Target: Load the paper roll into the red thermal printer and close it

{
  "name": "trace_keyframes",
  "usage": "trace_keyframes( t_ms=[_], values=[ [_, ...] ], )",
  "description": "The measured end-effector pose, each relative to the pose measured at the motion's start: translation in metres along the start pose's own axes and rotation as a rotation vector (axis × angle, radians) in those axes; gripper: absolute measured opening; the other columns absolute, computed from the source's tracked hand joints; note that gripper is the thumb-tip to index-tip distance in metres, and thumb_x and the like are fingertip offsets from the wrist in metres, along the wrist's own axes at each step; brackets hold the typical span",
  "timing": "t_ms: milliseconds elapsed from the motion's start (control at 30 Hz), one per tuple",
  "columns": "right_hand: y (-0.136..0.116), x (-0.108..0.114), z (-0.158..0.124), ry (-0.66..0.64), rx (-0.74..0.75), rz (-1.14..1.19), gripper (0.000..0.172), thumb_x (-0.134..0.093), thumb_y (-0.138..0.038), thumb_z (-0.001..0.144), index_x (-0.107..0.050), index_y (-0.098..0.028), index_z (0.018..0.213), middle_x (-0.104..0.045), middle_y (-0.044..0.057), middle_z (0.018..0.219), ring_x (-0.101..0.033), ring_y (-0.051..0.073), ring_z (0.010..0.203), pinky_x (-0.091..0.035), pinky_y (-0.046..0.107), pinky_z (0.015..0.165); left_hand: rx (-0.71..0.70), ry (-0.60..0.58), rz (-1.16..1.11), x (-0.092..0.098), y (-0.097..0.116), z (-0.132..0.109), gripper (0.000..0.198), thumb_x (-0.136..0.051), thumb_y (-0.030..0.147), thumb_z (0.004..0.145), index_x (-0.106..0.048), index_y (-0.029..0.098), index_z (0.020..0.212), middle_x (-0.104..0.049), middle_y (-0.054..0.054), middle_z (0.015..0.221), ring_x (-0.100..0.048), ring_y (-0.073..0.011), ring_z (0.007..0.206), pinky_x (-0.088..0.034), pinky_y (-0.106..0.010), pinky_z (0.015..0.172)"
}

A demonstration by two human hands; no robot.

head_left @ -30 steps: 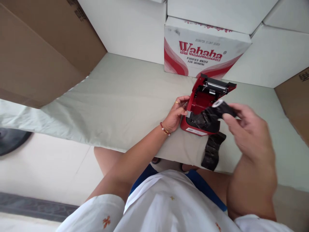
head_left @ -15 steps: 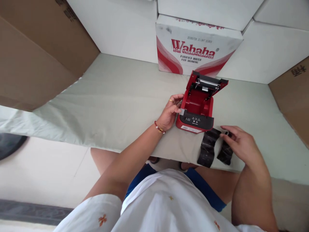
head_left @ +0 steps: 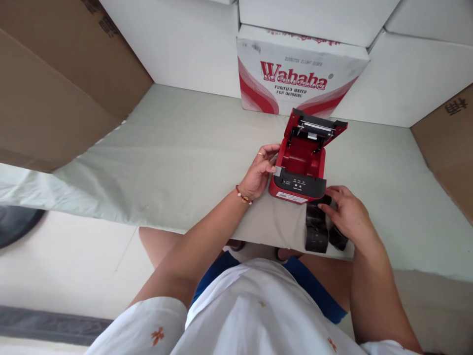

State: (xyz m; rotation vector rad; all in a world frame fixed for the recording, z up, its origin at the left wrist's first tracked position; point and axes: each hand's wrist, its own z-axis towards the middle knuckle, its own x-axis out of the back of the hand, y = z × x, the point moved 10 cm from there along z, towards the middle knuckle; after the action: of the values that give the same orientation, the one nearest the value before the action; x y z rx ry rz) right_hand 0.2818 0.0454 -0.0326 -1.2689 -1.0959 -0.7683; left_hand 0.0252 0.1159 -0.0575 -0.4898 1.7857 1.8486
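Left hand (head_left: pixel 260 170): loosely curled, fingertips against printer's left side.
Red printer (head_left: pixel 301 165): lid up, near table (head_left: pixel 185 162) edge.
Right hand (head_left: pixel 345 212): fingers over black strip (head_left: pixel 316 231); grip unclear.
Behind: Wahaha box (head_left: pixel 295 79).

I count one red printer (head_left: pixel 301 170) on one table (head_left: pixel 185 148), with two black strips (head_left: pixel 317 229) near its right. There are two hands, a left hand (head_left: pixel 260 170) and a right hand (head_left: pixel 347 214). Far back are one Wahaha carton (head_left: pixel 295 74) and at least four white boxes (head_left: pixel 177 39). There are two brown cartons, a left carton (head_left: pixel 55 84) and a right carton (head_left: pixel 447 143).
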Motion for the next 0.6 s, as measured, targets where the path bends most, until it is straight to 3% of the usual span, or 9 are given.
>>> trace_keyframes(
  t_ms=[133, 200, 267, 333, 400, 500, 600],
  values=[
    [-0.012, 0.026, -0.013, -0.112, 0.077, 0.212, 0.034, -0.068, -0.046, 0.096, -0.085, -0.026, 0.118, -0.074, 0.013, 0.123, -0.075, 0.030, 0.103, -0.064, 0.047, 0.092, 0.009, 0.007, -0.021, 0.000, -0.001, -0.001, 0.057, -0.078, 0.027, 0.061, -0.071, 0.028, 0.118, -0.072, -0.003, 0.138, -0.059, -0.0294, 0.141, -0.044, -0.044, 0.121],
    [-0.021, 0.053, -0.023, -0.172, 0.100, 0.355, 0.035, -0.076, -0.058, 0.095, -0.087, -0.032, 0.115, -0.074, 0.010, 0.116, -0.073, 0.025, 0.090, -0.064, 0.039, 0.077, 0.009, 0.009, -0.033, 0.000, -0.001, 0.000, 0.057, -0.077, 0.026, 0.061, -0.071, 0.027, 0.117, -0.072, -0.003, 0.136, -0.059, -0.0294, 0.140, -0.044, -0.044, 0.122],
    [-0.032, 0.085, -0.026, -0.170, 0.106, 0.437, 0.038, -0.083, -0.066, 0.090, -0.089, -0.037, 0.112, -0.072, 0.008, 0.102, -0.063, 0.021, 0.071, -0.056, 0.035, 0.057, 0.011, 0.011, -0.042, -0.001, -0.001, 0.000, 0.056, -0.077, 0.024, 0.060, -0.072, 0.027, 0.116, -0.073, -0.003, 0.135, -0.059, -0.0291, 0.140, -0.045, -0.043, 0.122],
    [-0.045, 0.105, -0.019, -0.152, 0.094, 0.474, 0.041, -0.086, -0.072, 0.085, -0.090, -0.038, 0.109, -0.065, 0.005, 0.084, -0.054, 0.020, 0.063, -0.048, 0.036, 0.052, 0.011, 0.019, -0.049, 0.000, -0.001, 0.000, 0.055, -0.076, 0.023, 0.059, -0.073, 0.027, 0.114, -0.074, -0.003, 0.134, -0.060, -0.0291, 0.139, -0.046, -0.043, 0.121],
    [-0.053, 0.105, 0.000, -0.149, 0.033, 0.484, 0.052, -0.085, -0.076, 0.082, -0.090, -0.036, 0.115, -0.050, 0.000, 0.068, -0.045, 0.019, 0.059, -0.040, 0.036, 0.052, 0.009, 0.025, -0.049, 0.000, 0.000, 0.000, 0.053, -0.076, 0.023, 0.060, -0.073, 0.027, 0.113, -0.074, -0.003, 0.133, -0.061, -0.0295, 0.140, -0.046, -0.045, 0.121],
    [-0.061, 0.086, 0.037, -0.118, -0.084, 0.444, 0.063, -0.083, -0.069, 0.082, -0.086, -0.029, 0.131, -0.034, -0.008, 0.060, -0.034, 0.014, 0.055, -0.033, 0.033, 0.056, 0.006, 0.017, -0.038, -0.001, 0.000, 0.000, 0.051, -0.078, 0.025, 0.062, -0.072, 0.028, 0.113, -0.074, -0.003, 0.133, -0.060, -0.0299, 0.141, -0.046, -0.046, 0.122],
    [-0.072, 0.072, 0.069, -0.029, -0.104, 0.280, 0.052, -0.080, -0.048, 0.086, -0.086, -0.024, 0.132, -0.047, -0.006, 0.058, -0.047, 0.017, 0.056, -0.043, 0.035, 0.064, 0.004, 0.008, -0.025, -0.002, 0.001, -0.001, 0.052, -0.079, 0.026, 0.063, -0.071, 0.028, 0.114, -0.073, -0.003, 0.136, -0.059, -0.0296, 0.142, -0.046, -0.045, 0.123]
  ],
)
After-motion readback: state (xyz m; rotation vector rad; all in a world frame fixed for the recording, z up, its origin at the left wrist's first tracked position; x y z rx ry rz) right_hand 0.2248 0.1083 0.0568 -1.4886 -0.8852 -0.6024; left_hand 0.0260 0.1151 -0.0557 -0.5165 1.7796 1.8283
